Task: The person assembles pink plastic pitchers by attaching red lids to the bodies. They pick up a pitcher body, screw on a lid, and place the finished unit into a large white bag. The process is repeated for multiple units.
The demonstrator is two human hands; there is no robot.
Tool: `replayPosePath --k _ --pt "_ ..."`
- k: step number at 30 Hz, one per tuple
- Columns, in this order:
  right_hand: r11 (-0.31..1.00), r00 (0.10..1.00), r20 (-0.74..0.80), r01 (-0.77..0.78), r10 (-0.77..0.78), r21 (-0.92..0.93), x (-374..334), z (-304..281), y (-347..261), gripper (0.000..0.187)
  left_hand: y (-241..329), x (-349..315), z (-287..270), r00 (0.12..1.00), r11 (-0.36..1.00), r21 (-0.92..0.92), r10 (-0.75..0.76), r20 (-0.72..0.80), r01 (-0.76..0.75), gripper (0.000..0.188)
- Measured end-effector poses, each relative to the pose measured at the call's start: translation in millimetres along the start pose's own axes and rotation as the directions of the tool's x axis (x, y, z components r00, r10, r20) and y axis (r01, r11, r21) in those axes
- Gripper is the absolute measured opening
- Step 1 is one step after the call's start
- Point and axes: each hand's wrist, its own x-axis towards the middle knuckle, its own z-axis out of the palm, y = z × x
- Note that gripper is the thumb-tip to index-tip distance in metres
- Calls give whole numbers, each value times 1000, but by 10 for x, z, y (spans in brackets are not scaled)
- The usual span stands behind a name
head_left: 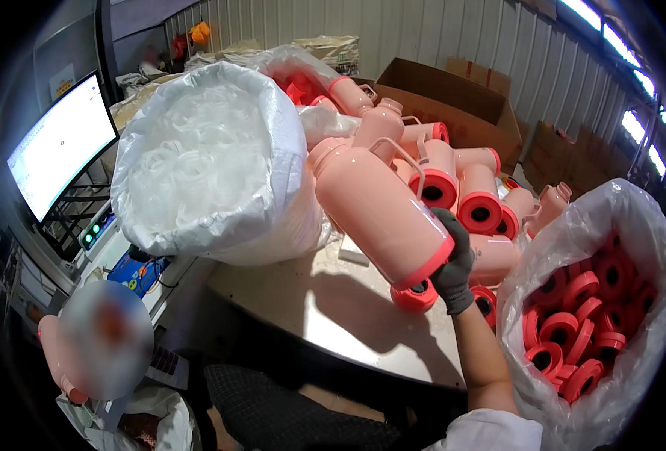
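Observation:
My right hand (455, 267), in a grey glove, grips a large pink thermos flask body (378, 209) near its red base ring. The flask is tilted above the table, its neck up to the left and its looped handle on the right side. My fingers are partly hidden behind the base. Below the held flask, a red ring-shaped base (414, 296) rests on the table (288, 297). Beyond my hand lies a pile of similar pink flask bodies (479, 188), several with red bases turned toward me. My left hand does not show.
A white sack (284, 150) of translucent plastic rings (198, 165) stands left of the flask. At right, a clear bag (528, 361) holds red rings (573, 331). Behind the pile is a cardboard box (453, 105). A lit monitor (62, 143) stands at far left.

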Motion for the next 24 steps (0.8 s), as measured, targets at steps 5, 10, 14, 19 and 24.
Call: replayPosePath --k 5,10,14,19,24 --pt "991 992 92 81 -90 104 73 -466 -369 64 681 74 -283 946 970 -225 18 -324 -95 62" --pt "954 891 437 -20 -118 298 130 -491 -1144 53 1192 183 -526 769 759 -426 150 -622 -493 68" --pt "857 660 678 -99 -324 506 -87 -155 -1774 50 1926 24 -717 680 569 -374 593 -431 -733 71" --pt "707 631 739 -633 237 314 -640 303 -2070 44 1348 -114 -456 957 748 -619 73 -282 -239 28" --pt "610 646 761 -629 64 483 -1231 845 -2221 44 642 -252 275 690 835 -49 418 -591 -548 14"
